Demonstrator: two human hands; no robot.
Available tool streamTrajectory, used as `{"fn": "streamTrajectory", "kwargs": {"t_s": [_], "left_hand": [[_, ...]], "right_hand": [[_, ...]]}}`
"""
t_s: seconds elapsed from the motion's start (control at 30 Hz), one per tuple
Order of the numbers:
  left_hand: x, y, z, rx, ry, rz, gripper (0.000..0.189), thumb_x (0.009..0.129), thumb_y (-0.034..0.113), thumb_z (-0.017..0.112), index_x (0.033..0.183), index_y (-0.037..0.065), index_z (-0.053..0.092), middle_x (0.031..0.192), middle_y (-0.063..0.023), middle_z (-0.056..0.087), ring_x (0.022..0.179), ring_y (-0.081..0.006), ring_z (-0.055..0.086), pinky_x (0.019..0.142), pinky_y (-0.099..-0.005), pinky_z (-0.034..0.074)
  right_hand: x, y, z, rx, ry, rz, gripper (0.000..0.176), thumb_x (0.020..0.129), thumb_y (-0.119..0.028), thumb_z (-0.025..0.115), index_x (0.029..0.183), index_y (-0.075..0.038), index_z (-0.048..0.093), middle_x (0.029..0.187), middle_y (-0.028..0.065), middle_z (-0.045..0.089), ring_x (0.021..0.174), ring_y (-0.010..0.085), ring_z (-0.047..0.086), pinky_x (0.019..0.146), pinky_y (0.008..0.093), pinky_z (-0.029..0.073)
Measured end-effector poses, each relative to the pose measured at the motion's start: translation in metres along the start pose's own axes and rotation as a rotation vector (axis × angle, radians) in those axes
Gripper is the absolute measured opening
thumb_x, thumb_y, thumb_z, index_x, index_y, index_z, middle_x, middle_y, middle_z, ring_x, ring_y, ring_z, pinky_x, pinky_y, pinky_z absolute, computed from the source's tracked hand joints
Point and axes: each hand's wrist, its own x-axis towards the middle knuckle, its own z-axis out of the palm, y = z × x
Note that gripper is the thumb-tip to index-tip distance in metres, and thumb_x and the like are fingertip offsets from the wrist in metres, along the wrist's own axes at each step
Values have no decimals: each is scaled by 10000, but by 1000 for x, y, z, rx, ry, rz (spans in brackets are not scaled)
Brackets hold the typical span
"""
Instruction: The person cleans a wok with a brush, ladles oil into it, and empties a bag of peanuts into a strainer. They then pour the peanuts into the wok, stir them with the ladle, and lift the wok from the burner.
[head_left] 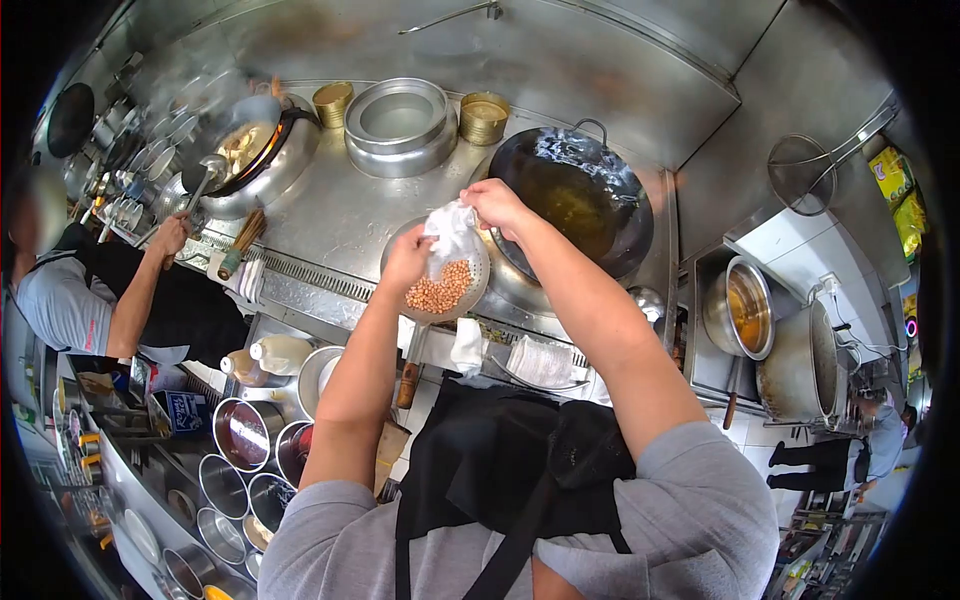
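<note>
My left hand (408, 258) and my right hand (497, 207) both pinch a white, translucent plastic bag (455, 228), my right hand at its upper corner and my left at its side. The bag hangs over a round perforated strainer (480, 285), and a heap of peanuts (442, 288) lies in the strainer below it. The strainer's wooden handle (407, 386) points toward me over the counter's front edge, with no hand on it. Just right of my right hand sits a large black wok (632, 190) holding yellowish oil (575, 210).
A steel pot (395, 160) stands between two tins (333, 103) (484, 117) behind. At left a co-worker (75, 300) holds a ladle (207, 175) by a steaming wok (290, 150). Several metal containers (222, 485) stand lower left. A steel bowl (762, 300) and a folded cloth (545, 362) are at right and in front.
</note>
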Motion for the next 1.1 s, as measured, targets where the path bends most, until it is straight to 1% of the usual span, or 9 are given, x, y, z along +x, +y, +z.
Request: {"fn": "streamTrajectory", "kwargs": {"t_s": [0.07, 0.1, 0.27, 0.37, 0.5, 0.67, 0.87, 1.03, 1.1], "left_hand": [[-6, -3, 0, -186, 38, 9, 317, 920, 9, 519, 1230, 7, 582, 1101, -91, 670, 1033, -226, 640, 854, -340, 524], [-7, -7, -4, -387, 32, -115, 317, 925, 13, 503, 1234, 14, 576, 1109, -98, 665, 1035, -245, 638, 834, -384, 544], [-19, -7, -8, -669, 31, -326, 327, 934, 36, 487, 1256, 37, 541, 1144, -112, 643, 1028, -286, 638, 779, -506, 581], [-23, -23, -5, -707, 9, -351, 338, 936, 51, 493, 1273, 43, 513, 1154, -114, 632, 1026, -292, 641, 782, -517, 578], [-20, -30, 3, -680, 112, -369, 259, 931, 56, 487, 1178, 35, 562, 1059, -117, 650, 860, -273, 671, 690, -466, 589], [-20, -22, 17, -757, 351, -292, 279, 906, 17, 445, 1164, 32, 550, 1028, -119, 645, 826, -253, 667, 631, -422, 570], [-49, 13, 49, -696, 440, -272, 283, 945, 40, 424, 1224, 57, 470, 999, -90, 620, 895, -249, 664, 686, -430, 581], [-120, 69, 82, -909, 328, -185, 485, 989, 156, 487, 1441, 107, 321, 1187, -119, 564, 996, -239, 613, 808, -397, 545], [-149, 68, 94, -698, 561, -107, 510, 975, 138, 513, 1445, 105, 320, 1235, -125, 544, 1042, -237, 599, 834, -392, 536]], "right_hand": [[-4, 8, -3, 231, -44, -16, 328, 997, -368, 510, 1069, -68, 620, 909, 54, 575, 674, 184, 521, 683, 357, 511], [-9, 14, -6, 327, -161, 52, 441, 992, -452, 488, 1239, -98, 575, 1188, 120, 550, 919, 242, 595, 779, 420, 529], [-15, 30, 13, 519, -288, 14, 447, 988, -378, 536, 1365, -148, 466, 1157, 127, 567, 922, 241, 617, 738, 439, 547], [-13, 31, 23, 272, -111, -291, 455, 954, -258, 610, 1371, -153, 462, 1143, 127, 579, 869, 246, 633, 694, 416, 552], [-16, 15, 27, -262, 119, -417, 127, 818, -90, 660, 906, 0, 642, 828, 140, 604, 750, 221, 640, 681, 380, 507], [-47, 12, 38, -502, 19, -664, 155, 804, -89, 643, 939, -12, 649, 927, 167, 640, 880, 311, 650, 771, 396, 508], [-102, 28, 34, -681, -44, -761, 309, 791, -195, 694, 1046, -38, 618, 1033, 159, 627, 962, 341, 633, 848, 420, 501], [-116, 33, 19, -488, -13, -746, 180, 818, -144, 654, 934, -7, 636, 823, 173, 665, 797, 346, 658, 734, 422, 504], [-135, 27, 19, -389, -87, -703, 185, 821, -137, 657, 954, -10, 640, 819, 174, 665, 781, 328, 658, 721, 409, 503]]}}
